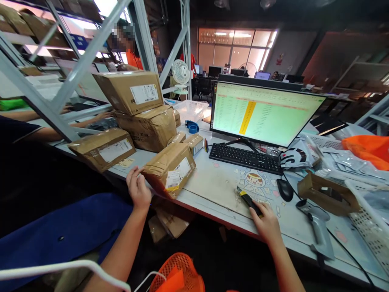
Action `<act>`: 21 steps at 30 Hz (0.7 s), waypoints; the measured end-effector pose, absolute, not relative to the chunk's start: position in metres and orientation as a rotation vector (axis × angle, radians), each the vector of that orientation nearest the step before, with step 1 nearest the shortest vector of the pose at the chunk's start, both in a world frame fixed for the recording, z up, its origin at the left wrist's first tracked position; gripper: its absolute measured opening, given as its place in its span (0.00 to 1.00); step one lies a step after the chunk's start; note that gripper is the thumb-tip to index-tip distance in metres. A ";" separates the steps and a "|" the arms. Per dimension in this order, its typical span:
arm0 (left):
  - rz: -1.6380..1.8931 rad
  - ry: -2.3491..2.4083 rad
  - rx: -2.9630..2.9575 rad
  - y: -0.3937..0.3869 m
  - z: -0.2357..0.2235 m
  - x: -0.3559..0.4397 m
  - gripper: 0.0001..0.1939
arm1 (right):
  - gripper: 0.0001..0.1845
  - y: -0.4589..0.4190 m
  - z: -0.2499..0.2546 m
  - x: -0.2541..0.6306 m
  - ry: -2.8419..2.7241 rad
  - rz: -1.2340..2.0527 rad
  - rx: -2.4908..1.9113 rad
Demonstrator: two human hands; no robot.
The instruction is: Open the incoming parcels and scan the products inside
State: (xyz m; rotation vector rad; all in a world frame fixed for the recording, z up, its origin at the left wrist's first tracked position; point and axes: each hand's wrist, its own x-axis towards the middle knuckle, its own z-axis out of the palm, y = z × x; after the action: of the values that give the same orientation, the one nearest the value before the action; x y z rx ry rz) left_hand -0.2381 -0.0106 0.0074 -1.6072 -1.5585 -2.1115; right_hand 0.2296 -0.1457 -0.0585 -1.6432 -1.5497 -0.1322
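My left hand (139, 190) has its fingers bent against the left end of a taped cardboard box (161, 166). That box sits at the front edge of the desk, a white label on its near side. In my right hand (267, 221) is a black and yellow utility knife (249, 201), low over the desk, its tip pointing away to the left. Another taped box (101, 150) lies left of my left hand. Behind stand two stacked boxes, a labelled one (130, 91) on top of a crumpled one (148, 125).
A monitor (264, 111), keyboard (243, 158) and mouse (285, 190) occupy the desk. On the right are a barcode scanner (317, 229), an open small box (328, 194) and a white basket (372, 227). A blue tape dispenser (192, 127) stands behind. Another person's arm (51, 134) reaches in left.
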 end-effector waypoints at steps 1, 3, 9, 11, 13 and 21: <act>-2.075 -1.595 -1.651 -0.012 0.006 -0.239 0.20 | 0.20 -0.145 -0.063 0.229 -1.535 -0.131 -1.637; -2.007 -1.626 -1.758 -0.012 0.004 -0.235 0.23 | 0.21 -0.143 -0.067 0.228 -1.529 -0.118 -1.623; -2.216 -1.767 -1.587 0.017 0.004 -0.233 0.22 | 0.20 -0.145 -0.060 0.230 -1.560 -0.080 -1.569; -2.291 -1.753 -1.669 0.029 0.004 -0.241 0.24 | 0.20 -0.146 -0.059 0.230 -1.536 -0.061 -1.556; -2.315 -1.666 -1.842 0.038 0.004 -0.249 0.27 | 0.19 -0.147 -0.057 0.230 -1.518 -0.034 -1.542; -2.581 -1.897 -1.534 0.092 0.025 -0.255 0.25 | 0.19 -0.146 -0.052 0.230 -1.455 0.028 -1.494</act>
State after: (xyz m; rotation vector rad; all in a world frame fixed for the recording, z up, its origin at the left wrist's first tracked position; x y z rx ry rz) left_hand -0.2551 0.0921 0.0245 -1.5343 -1.8974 -2.5808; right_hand 0.2304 -0.1464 -0.0516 -1.4940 -1.4552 0.0276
